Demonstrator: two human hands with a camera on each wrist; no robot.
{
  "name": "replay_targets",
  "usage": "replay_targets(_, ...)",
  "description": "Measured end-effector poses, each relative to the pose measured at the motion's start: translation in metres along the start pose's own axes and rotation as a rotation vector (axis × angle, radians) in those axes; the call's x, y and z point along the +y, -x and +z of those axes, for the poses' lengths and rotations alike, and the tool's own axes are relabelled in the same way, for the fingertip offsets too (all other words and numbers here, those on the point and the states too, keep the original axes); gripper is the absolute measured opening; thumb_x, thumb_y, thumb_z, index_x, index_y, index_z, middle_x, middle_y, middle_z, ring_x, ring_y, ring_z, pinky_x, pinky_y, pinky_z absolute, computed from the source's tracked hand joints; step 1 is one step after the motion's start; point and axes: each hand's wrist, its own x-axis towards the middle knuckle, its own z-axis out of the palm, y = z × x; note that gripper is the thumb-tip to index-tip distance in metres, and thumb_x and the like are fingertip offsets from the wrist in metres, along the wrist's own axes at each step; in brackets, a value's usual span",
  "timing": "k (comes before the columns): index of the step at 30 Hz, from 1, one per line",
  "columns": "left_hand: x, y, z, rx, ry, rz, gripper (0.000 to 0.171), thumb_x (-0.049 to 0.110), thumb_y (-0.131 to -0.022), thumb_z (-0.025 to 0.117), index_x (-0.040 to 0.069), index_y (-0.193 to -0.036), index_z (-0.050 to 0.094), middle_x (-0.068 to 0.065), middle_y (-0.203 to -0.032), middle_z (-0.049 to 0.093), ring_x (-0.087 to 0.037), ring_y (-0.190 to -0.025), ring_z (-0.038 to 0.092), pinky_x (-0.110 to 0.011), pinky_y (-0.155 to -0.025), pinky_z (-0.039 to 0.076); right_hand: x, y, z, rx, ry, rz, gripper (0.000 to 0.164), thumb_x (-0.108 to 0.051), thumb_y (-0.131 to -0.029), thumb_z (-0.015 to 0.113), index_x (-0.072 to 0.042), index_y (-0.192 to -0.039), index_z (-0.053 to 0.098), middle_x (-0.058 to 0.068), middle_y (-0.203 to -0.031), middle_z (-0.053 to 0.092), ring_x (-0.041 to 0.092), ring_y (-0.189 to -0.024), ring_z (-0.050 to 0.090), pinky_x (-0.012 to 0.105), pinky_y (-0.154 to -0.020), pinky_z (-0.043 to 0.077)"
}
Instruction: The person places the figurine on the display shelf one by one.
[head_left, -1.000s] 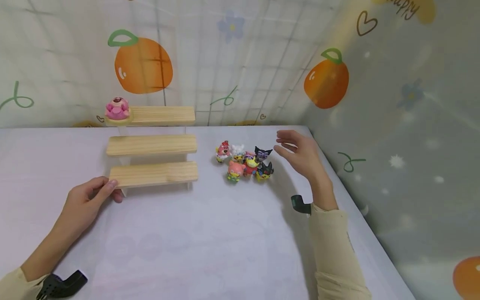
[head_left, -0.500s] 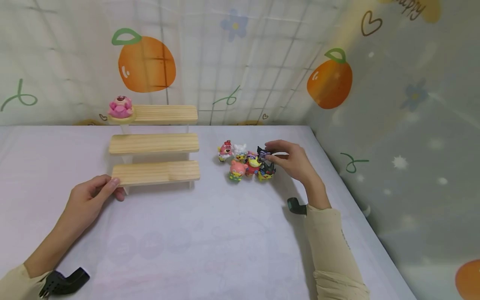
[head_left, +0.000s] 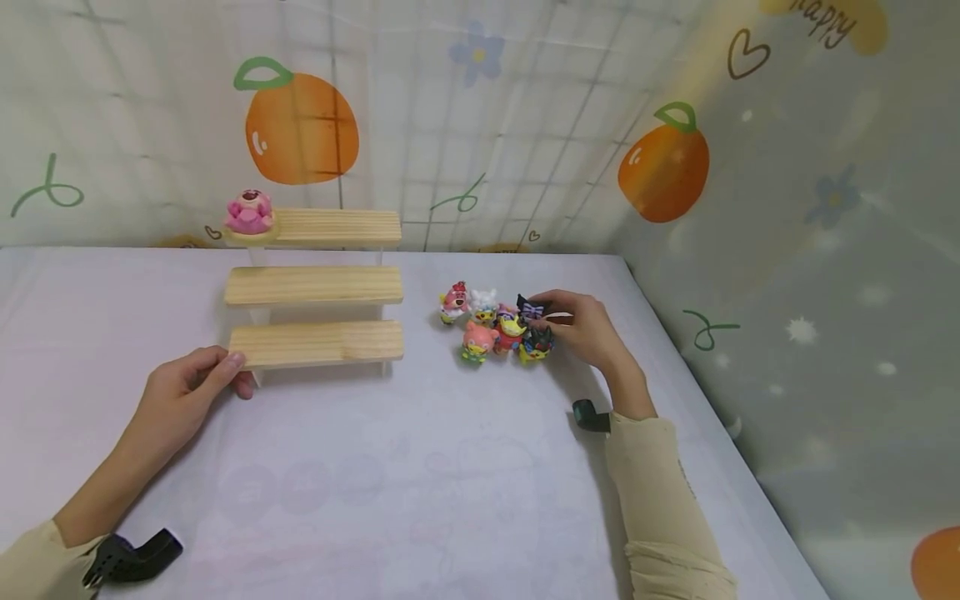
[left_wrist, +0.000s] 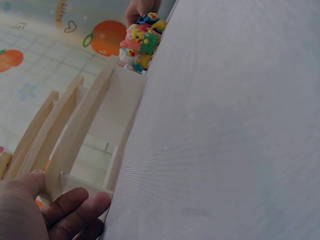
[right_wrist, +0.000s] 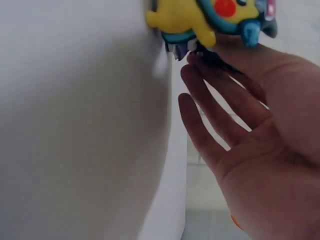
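Note:
My left hand [head_left: 180, 387] grips the left end of the lowest board of a three-tier wooden display stand [head_left: 318, 343], thumb on top and fingers curled beneath. In the left wrist view, those fingers [left_wrist: 82, 207] lie by the stand's white side support [left_wrist: 82, 184]. At the right, my right hand [head_left: 588, 329] pinches a black-eared purple figurine [head_left: 530, 307] at the back of a tight cluster. A black-capped yellow figurine [head_left: 537, 345] stands just in front of it and, in the right wrist view, partly covers the pinch.
Beside the held figurine stand a red-clad figurine [head_left: 509, 332], a salmon-pink one [head_left: 477, 342], a white-topped one [head_left: 483, 306] and a red-and-white one [head_left: 453, 302]. A pink bear figurine [head_left: 250, 213] sits on the top board's left end. A printed curtain [head_left: 405, 125] hangs behind the table.
My right hand has moved left and down to the cluster, and its thumb and fingers have closed on the black-eared figurine. The left hand keeps its grip on the stand.

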Motion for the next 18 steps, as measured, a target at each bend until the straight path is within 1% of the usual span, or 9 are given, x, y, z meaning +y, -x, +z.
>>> replay_targets(6, -0.0001, -0.0007, 0.0002, -0.002, -0.024, -0.017, 0.03, 0.032, -0.11, 0.059, 0.01, -0.098, 0.074, -0.003, -0.083, 0.075, -0.004, -0.09, 0.06, -0.01, -0.084, 0.038, 0.0001, -0.0003, 0.0002, 0.01, 0.006, 0.023, 0.038, -0.016, -0.098, 0.078, -0.011, -0.134, 0.069, 0.015, -0.133, 0.069, 0.035, -0.121, 0.07, 0.048, -0.102, 0.056)
replay_targets(11, -0.0003, -0.0002, 0.0002, -0.001, -0.022, -0.01, 0.029, 0.031, -0.11, 0.059, 0.009, -0.099, 0.074, -0.004, -0.083, 0.075, -0.003, -0.089, 0.061, -0.01, -0.084, 0.039, 0.0004, -0.0001, 0.0014, 0.034, 0.006, 0.03, 0.038, -0.021, -0.096, 0.08, -0.012, -0.132, 0.07, 0.015, -0.13, 0.071, 0.035, -0.118, 0.072, 0.05, -0.102, 0.055)
replay_targets(15, 0.0005, 0.0006, 0.0001, 0.002, -0.012, -0.017, 0.031, 0.033, -0.11, 0.059, 0.009, -0.097, 0.074, -0.003, -0.082, 0.075, -0.003, -0.089, 0.061, -0.01, -0.083, 0.039, 0.0012, 0.002, 0.0008, 0.093, 0.002, 0.021, 0.039, -0.023, -0.095, 0.082, -0.012, -0.13, 0.071, 0.015, -0.125, 0.073, 0.035, -0.115, 0.073, 0.051, -0.1, 0.056)
replay_targets(18, 0.002, 0.0006, 0.0002, 0.007, -0.008, -0.028, 0.033, 0.036, -0.11, 0.059, 0.01, -0.095, 0.074, -0.002, -0.082, 0.075, -0.004, -0.089, 0.061, -0.011, -0.083, 0.039, 0.0006, 0.0045, -0.0026, 0.164, -0.018, 0.026, 0.04, -0.022, -0.096, 0.081, -0.011, -0.132, 0.07, 0.015, -0.124, 0.074, 0.034, -0.116, 0.072, 0.05, -0.101, 0.056)
